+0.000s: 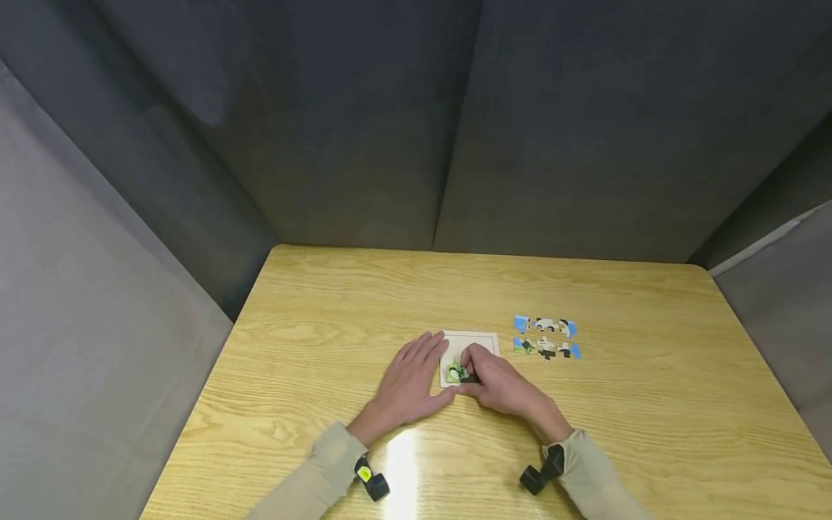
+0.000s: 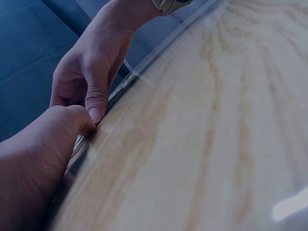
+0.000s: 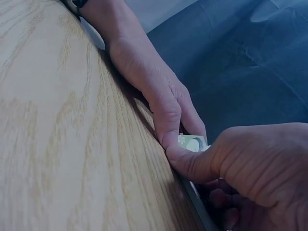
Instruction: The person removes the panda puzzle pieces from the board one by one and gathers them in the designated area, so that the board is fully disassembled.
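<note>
A small white puzzle tray (image 1: pixel 468 341) lies on the table between both hands. My left hand (image 1: pixel 408 377) rests on its left edge, fingers straight and thumb at the front corner. In the tray's front left corner sits a green puzzle piece (image 1: pixel 453 375), whose light green edge also shows in the right wrist view. Just right of it, my right hand (image 1: pixel 505 383) pinches a puzzle piece with a dark part (image 1: pixel 472 378) low over the tray, mostly hidden by curled fingers. In the left wrist view the hands meet at the thumbs, and the pieces are hidden.
Right of the tray, several loose puzzle pieces (image 1: pixel 546 348) with blue, white and black parts lie in two rows. The wooden table (image 1: pixel 338 303) reaches back to a dark grey curtain (image 1: pixel 364 144). Light grey panels (image 1: pixel 78 325) flank it.
</note>
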{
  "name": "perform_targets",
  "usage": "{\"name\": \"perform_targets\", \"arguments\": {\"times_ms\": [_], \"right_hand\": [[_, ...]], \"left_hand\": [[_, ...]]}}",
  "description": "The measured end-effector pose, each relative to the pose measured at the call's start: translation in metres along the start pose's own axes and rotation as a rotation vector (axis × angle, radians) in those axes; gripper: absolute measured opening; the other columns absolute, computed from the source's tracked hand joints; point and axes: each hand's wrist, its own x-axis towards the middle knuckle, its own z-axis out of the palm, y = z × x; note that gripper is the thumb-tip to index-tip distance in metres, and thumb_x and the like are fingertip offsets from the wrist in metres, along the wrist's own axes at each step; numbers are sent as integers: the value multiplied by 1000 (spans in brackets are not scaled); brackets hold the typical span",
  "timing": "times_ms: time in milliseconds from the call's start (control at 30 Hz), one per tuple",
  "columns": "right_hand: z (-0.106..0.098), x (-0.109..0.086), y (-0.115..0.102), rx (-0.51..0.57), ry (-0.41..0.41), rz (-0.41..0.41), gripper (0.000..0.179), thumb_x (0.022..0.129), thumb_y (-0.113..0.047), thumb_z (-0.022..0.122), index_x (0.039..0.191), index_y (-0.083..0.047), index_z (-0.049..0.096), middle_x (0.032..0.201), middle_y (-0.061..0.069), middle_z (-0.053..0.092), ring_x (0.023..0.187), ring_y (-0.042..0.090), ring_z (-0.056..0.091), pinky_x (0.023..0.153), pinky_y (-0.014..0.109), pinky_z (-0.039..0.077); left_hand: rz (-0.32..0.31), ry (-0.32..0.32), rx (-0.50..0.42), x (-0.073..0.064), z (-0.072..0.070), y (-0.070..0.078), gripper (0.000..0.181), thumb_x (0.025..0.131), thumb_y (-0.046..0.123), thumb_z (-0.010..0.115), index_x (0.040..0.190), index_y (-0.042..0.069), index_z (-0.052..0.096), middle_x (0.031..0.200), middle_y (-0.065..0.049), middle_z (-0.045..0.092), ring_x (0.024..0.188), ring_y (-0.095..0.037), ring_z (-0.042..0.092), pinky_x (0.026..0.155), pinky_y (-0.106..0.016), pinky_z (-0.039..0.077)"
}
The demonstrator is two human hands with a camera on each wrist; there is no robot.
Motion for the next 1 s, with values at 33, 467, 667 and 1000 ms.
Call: {"name": "perform_targets", "arguments": {"times_ms": [33,467,667,1000], "right_hand": [[0,0,1,6,3,-2,35,92,-21,82,110,-11,54,91,1,53,76,11,48,69,27,42],[-2,1,6,16,-17,-61,37,93,-23,81,122,-7,64,94,0,55,82,12,50,74,29,44],[-3,2,6,27,-9,-114,38,92,-14,77,127,-3,68,88,2,56,75,13,49,71,27,42],[3,6,8,92,75,-86,30,91,-15,82,115,0,73,84,-3,61,68,9,53,64,24,47]], "left_hand": [[2,4,-3,0,0,0,85,98,65,48,163,12,35,171,-3,30,159,-23,22,127,-42,20],[6,4,6,1,-2,1,85,98,66,47,163,12,35,170,-4,30,158,-25,25,127,-43,22],[-4,-15,12,0,0,0,84,98,65,48,164,14,33,171,-3,28,159,-23,22,127,-43,21],[13,11,28,0,0,-1,83,97,62,49,162,12,35,170,-4,31,158,-25,24,126,-44,23]]}}
